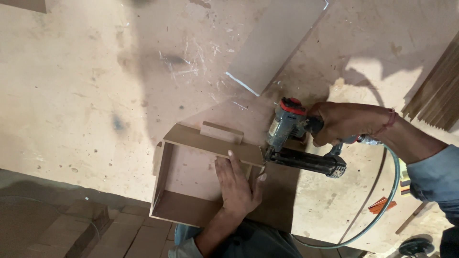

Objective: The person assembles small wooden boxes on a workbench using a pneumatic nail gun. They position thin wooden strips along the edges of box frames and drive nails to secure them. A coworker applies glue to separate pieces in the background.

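Observation:
An open box frame of brown fibreboard (pixel 181 143) stands on a pale, scratched workbench (pixel 71 95). My left hand (pixel 236 184) lies flat inside the frame, fingers spread, pressing against its right wall. My right hand (pixel 342 122) grips the handle of a pneumatic nail gun (pixel 294 141) with a red cap. The gun's nose touches the frame's far right corner from outside. A green air hose (pixel 387 200) runs from the gun's handle down and around toward me. A small wooden block (pixel 221 131) rests just behind the frame's far wall.
A long flat board (pixel 275 43) lies diagonally at the far side of the bench. Thin wooden strips (pixel 437 95) are stacked at the right edge. An orange scrap (pixel 382 205) lies near the hose. More boards (pixel 86 229) sit below the bench at lower left.

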